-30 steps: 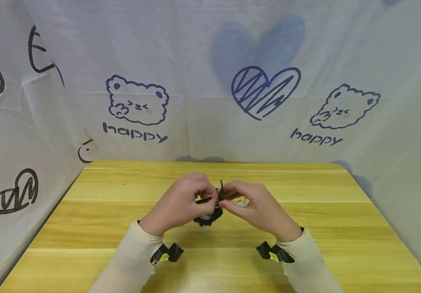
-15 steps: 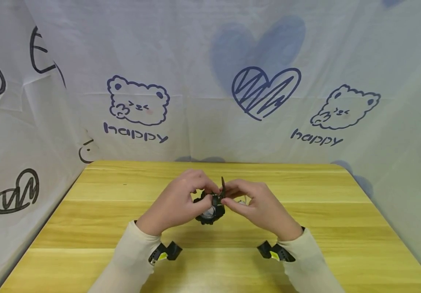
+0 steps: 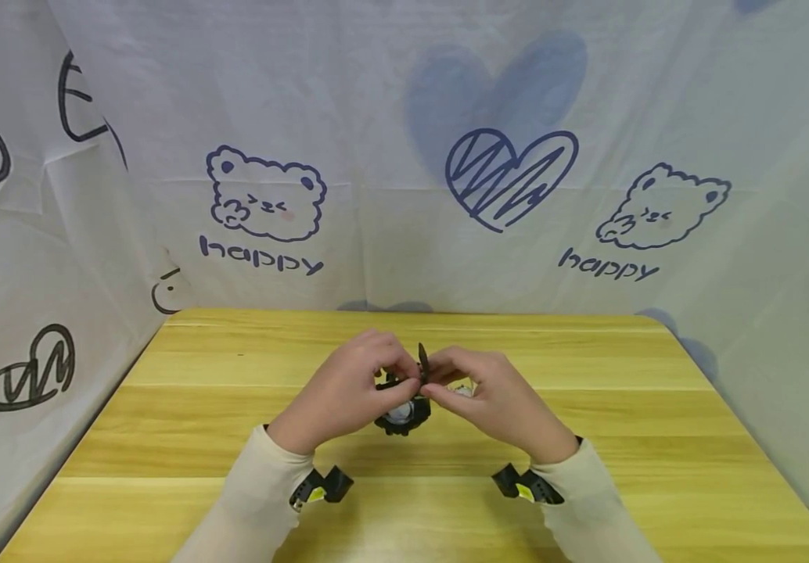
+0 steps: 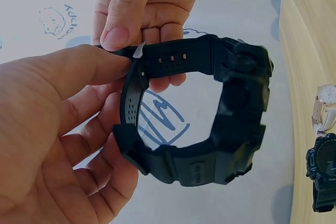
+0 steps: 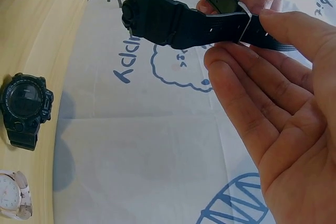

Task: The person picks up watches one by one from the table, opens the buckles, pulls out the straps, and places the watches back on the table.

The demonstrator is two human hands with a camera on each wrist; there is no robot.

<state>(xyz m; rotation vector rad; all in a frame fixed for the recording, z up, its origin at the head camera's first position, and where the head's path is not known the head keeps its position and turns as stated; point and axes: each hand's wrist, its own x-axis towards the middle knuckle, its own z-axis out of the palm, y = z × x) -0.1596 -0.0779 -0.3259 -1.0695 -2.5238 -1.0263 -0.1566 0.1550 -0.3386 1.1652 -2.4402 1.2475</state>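
Note:
Both hands hold one black wristwatch above the table, its strap bent into a loop. In the left wrist view, the strap runs through a silver metal buckle. My left hand pinches the strap at the buckle, between thumb and fingers. The right hand pinches the strap's free end, which stands up between the hands in the head view. In the right wrist view, the right thumb presses on the strap beyond the buckle, with fingers beneath. The watch face is turned away from the head view.
A second black watch lies on the wooden table, beside a white-strapped watch with a pale dial. The second black watch cannot be made out in the head view. A cloth with drawings hangs behind the table.
The left fingers shift slightly at the buckle, uncovering it half a second ago and covering it again now. The upright strap end has tilted a little to the left.

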